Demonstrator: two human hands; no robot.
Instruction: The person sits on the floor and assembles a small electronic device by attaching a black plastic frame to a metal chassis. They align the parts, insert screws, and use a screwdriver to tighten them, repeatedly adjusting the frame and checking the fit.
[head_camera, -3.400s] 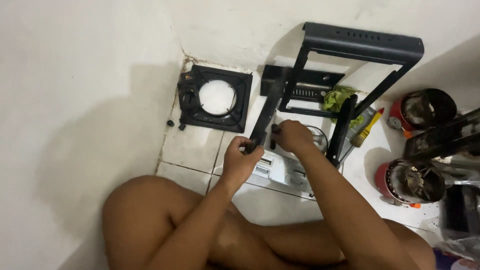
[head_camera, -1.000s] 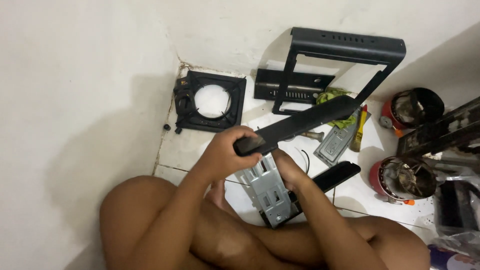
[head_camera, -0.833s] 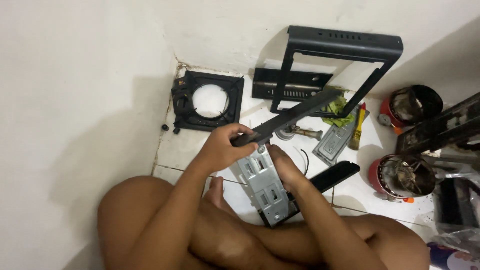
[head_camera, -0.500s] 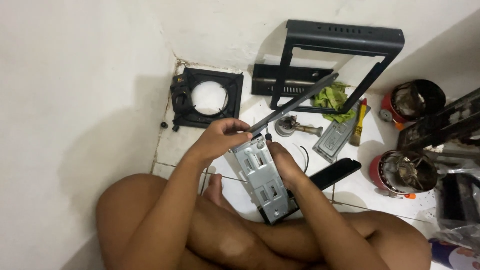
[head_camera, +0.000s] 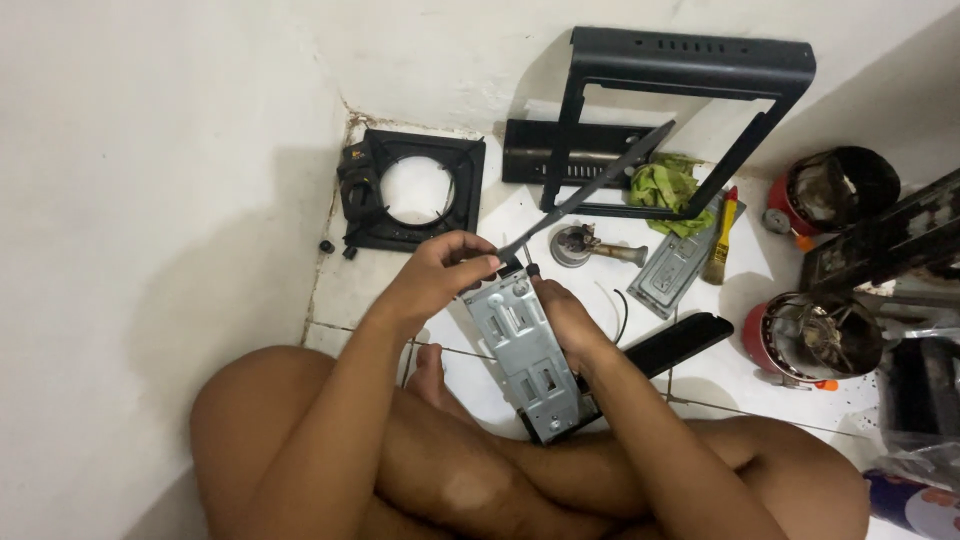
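While left hand (head_camera: 440, 275) pinches flat black strip (head_camera: 590, 187), right hand (head_camera: 562, 312) steadies perforated metal plate (head_camera: 523, 350)

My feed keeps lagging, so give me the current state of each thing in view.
Left hand: gripping the long black strip, which is raised and tilted.
Right hand: holding the grey perforated metal plate.
Black rectangular frame: leaning on the wall.
Green cloth: crumpled.
Yellow-handled brush: lying flat.

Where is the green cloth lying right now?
In the head view, the green cloth lies upper right of centre on the white floor, inside the leaning black frame, just left of the yellow-handled brush.
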